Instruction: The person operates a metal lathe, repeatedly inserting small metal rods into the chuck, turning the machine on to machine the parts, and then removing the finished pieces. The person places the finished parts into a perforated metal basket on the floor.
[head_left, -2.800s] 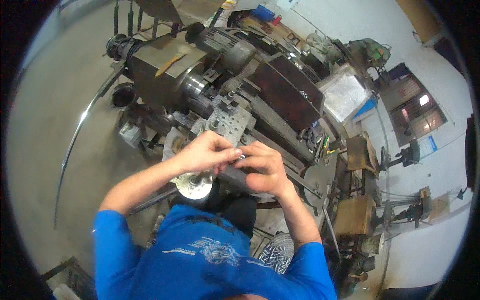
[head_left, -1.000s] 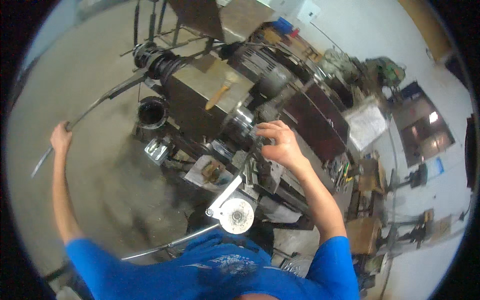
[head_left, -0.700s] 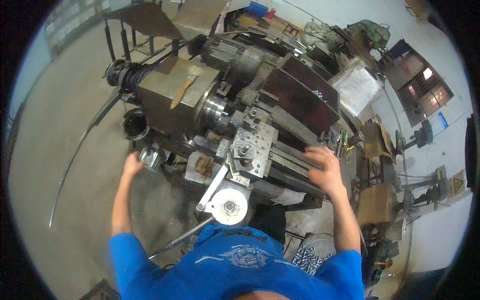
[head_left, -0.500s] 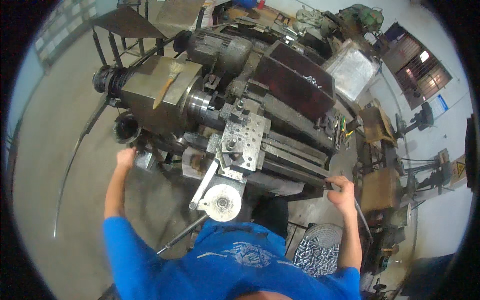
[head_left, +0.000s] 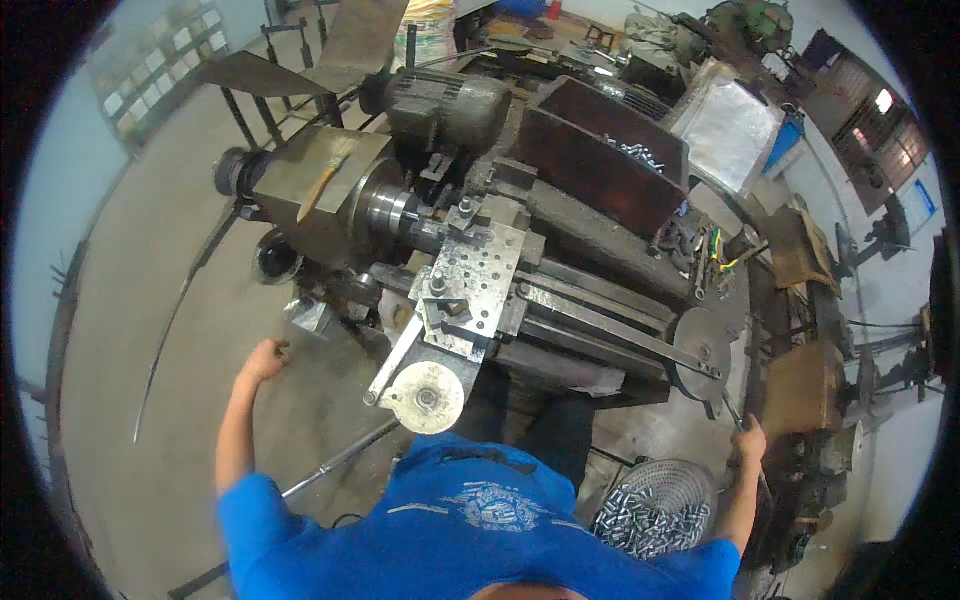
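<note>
My left hand point(head_left: 266, 360) hangs in the air to the left of a small lathe, its fingers curled. Whatever sits in those fingers, if anything, is too small to make out. On the right, my right hand point(head_left: 750, 440) is closed round a metal lever point(head_left: 732, 408) below a round dark disc point(head_left: 703, 350) at the end of the lathe bed. Between my arms stands the lathe's drilled tool plate point(head_left: 480, 275), with a pale round dial point(head_left: 427, 398) and a flat handle point(head_left: 396, 358) in front. The shiny chuck point(head_left: 392, 208) faces the plate.
A wooden-handled brush point(head_left: 318, 192) lies on the headstock point(head_left: 290, 170). Behind the bed, a dark red bin point(head_left: 600, 150) holds small metal parts. A round basket point(head_left: 690, 487) of short metal pieces stands near my right forearm. Wrenches point(head_left: 702, 268) lie at the bed's right.
My left hand has drawn back from beside the headstock toward me. My right hand has moved right and nearer, from the bed's end onto the lever. The round disc now shows at the bed's end.
</note>
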